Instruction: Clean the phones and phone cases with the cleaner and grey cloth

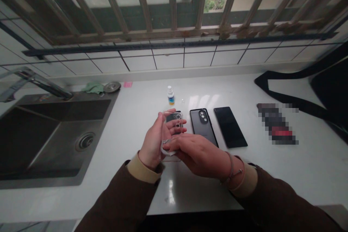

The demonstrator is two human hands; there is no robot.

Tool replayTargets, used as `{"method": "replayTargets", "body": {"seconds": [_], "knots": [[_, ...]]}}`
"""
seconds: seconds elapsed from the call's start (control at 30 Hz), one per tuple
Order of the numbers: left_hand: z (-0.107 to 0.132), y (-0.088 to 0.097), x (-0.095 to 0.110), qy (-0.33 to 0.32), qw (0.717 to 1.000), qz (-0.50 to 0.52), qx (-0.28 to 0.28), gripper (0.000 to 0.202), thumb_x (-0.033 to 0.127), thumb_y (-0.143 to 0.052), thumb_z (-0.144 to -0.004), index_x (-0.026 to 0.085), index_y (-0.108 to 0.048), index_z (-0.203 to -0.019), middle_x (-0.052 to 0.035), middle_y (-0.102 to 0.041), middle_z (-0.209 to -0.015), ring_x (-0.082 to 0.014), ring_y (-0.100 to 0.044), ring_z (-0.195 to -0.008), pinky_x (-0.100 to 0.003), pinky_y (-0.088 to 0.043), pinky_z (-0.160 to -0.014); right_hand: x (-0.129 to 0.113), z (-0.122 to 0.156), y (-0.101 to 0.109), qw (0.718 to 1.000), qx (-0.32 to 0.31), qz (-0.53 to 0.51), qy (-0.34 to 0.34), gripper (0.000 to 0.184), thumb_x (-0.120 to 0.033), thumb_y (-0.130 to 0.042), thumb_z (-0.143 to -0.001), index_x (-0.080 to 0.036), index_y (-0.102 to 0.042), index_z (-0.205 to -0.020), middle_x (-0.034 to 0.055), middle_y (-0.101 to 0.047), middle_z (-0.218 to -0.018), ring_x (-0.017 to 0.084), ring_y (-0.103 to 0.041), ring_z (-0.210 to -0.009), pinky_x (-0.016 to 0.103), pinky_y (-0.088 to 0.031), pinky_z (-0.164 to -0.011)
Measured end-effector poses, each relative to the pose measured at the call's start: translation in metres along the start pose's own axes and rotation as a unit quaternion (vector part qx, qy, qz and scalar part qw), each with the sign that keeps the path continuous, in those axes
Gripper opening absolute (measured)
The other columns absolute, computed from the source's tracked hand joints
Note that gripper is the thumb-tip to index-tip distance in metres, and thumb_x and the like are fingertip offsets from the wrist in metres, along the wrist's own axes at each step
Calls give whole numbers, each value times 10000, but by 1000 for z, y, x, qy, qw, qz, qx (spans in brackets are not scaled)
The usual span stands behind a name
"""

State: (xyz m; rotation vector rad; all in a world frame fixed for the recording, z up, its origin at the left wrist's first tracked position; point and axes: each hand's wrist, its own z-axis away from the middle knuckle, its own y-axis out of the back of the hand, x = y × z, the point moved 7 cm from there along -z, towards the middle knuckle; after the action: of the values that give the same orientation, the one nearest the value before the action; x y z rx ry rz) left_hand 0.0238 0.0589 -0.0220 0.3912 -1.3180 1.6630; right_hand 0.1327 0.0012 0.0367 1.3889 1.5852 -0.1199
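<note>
Clear phone case [176, 117], left hand [152, 141] fingers around it, right hand [198, 154] fingers on edge

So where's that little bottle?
In the head view, the small white-capped bottle stands on the white counter just beyond the left hand, left of the black-cased phone, with the steel sink further left.

And there's the left hand [153, 142] tilted up on its edge, fingers curled, with the right hand [197, 154] reaching flat across to meet it!
</note>
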Motion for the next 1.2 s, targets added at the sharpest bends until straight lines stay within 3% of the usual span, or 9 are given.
{"method": "replayTargets", "body": {"seconds": [0.23,0.43,0.5,0.6,0.7,0.9,1.0,1.1,1.2], "knots": [[2,-3,-4,13,1000,0,-12,429,556,-407,-1134,209,-589,-1308,-181,-770,-1152,-256,-782,-885,-393,-644,-792,6,-1,5,990,-44,-91,-96,105,-242,-598,-1087,-207,-679,-1030,46,-770,-951,184,-710,-836,332,-591,-787],[1,-7,-6,12,999,17,-27,431,558,-393,-1138,208,-604,-1274,-145,-758,-1082,-258,-771,-863,-426,-639,-798,32,18,57,937,282,15,-206,159,-331,-576,-1120,-228,-683,-1060,26,-741,-917,176,-708,-797,315,-587,-722],[2,-11,-10,24,999,6,-47,480,604,-421,-1120,199,-614,-1289,-156,-757,-1096,-273,-771,-878,-439,-634,-808,28,21,65,923,321,106,-186,140,-287,-589,-1113,-234,-714,-1146,56,-794,-1021,204,-771,-925,354,-633,-832],[4,-16,-15,20,998,2,-65,518,620,-437,-1115,186,-649,-1302,-152,-762,-1115,-244,-757,-892,-397,-622,-824,20,11,50,950,237,183,-94,229,-177,-558,-1106,-232,-700,-1277,101,-809,-1287,237,-776,-1208,453,-622,-1087],[2,-12,-13,-15,1000,10,-24,460,553,-419,-1143,184,-664,-1270,-137,-771,-1140,-214,-753,-953,-332,-609,-831,19,3,24,971,129,197,-46,243,-123,-533,-1101,-207,-680,-1275,111,-793,-1358,239,-749,-1300,506,-569,-1197],[-2,7,10,-70,996,5,46,484,616,-414,-1125,210,-594,-1317,-135,-784,-1061,-206,-769,-828,-352,-624,-827,5,2,-6,989,11,149,13,181,-148,-529,-1112,-185,-673,-1216,97,-845,-1186,215,-823,-1094,464,-579,-1181],[-1,13,26,-111,992,11,64,474,616,-411,-1127,209,-586,-1298,-130,-779,-1058,-191,-769,-842,-355,-625,-900,4,2,-11,993,-56,103,-13,149,-171,-548,-1119,-187,-690,-1161,65,-852,-1070,198,-828,-986,431,-607,-1116],[0,12,27,-103,992,22,67,455,609,-409,-1129,213,-578,-1278,-135,-775,-1068,-197,-772,-858,-365,-629,-914,9,1,-4,993,-60,47,-87,139,-183,-593,-1099,-202,-716,-1159,34,-835,-1004,173,-805,-876,308,-642,-869],[0,6,22,-79,995,41,55,454,609,-416,-1126,209,-580,-1266,-152,-772,-1098,-218,-779,-898,-380,-632,-913,16,3,22,985,70,48,-150,121,-208,-600,-1089,-215,-720,-1098,0,-791,-871,142,-739,-711,254,-582,-680]]}}
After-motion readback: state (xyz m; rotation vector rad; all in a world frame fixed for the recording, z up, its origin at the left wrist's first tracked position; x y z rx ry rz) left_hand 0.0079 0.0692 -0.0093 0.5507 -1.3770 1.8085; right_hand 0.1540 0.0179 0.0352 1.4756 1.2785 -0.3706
